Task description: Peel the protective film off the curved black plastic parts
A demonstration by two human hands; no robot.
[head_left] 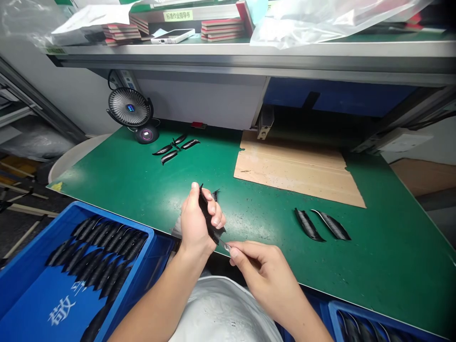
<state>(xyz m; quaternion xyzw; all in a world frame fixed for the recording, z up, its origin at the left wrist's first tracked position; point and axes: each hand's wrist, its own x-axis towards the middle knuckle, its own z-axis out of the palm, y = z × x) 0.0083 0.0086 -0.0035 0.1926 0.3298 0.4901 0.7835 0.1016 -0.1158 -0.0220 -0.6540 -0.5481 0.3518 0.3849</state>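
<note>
My left hand (195, 223) grips a curved black ribbed part (209, 219) upright above the front edge of the green work mat (392, 251). My right hand (260, 278) pinches a small metal tool (224, 245), and its tip meets the lower end of that black part. Two similar black parts (309, 224) lie side by side to the right of my hands. Several more (169, 156) lie near the back of the mat. A small dark scrap (215, 194) stands just beyond my left hand's fingers.
A blue crate (107, 213) full of black parts sits at front left, and another blue crate (356, 311) sits at front right. A cardboard sheet (295, 168) lies on the mat. A small desk fan (130, 108) stands at the back, beneath a shelf (249, 50) holding papers and booklets.
</note>
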